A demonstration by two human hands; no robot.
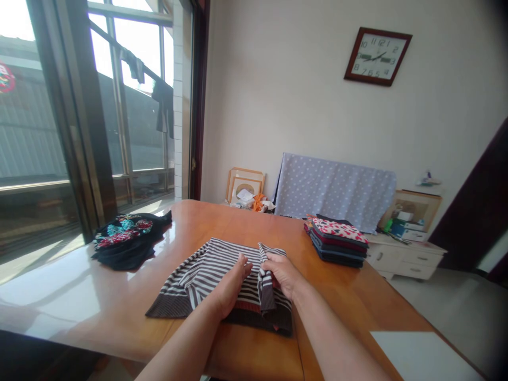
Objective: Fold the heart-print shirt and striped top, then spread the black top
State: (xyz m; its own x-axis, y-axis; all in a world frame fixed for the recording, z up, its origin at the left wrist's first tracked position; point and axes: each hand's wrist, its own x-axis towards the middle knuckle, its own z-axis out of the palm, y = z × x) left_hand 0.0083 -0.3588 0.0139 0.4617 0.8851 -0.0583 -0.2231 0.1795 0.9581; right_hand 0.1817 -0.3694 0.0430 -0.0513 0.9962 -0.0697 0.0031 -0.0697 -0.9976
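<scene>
A black-and-white striped knit sweater (226, 264) with dark ribbed edges lies partly folded on the wooden table in front of me. My right hand (282, 271) grips the sweater's right side, where a sleeve with a dark cuff is bunched up and turned inward. Over the middle of the sweater is my left hand (235, 283), fingers extended and thumb side up, with nothing in it. Whether its lower edge touches the cloth I cannot tell. On the left, the sweater's other sleeve spreads out toward its dark cuff.
A stack of folded clothes (337, 241) stands on the table (238, 214) at the right. At the left lies a dark garment with a colourful pattern (130, 238). A white sheet (424, 354) covers the near right corner. Beyond are a dotted cloth (333, 182) and a white cabinet (408, 256).
</scene>
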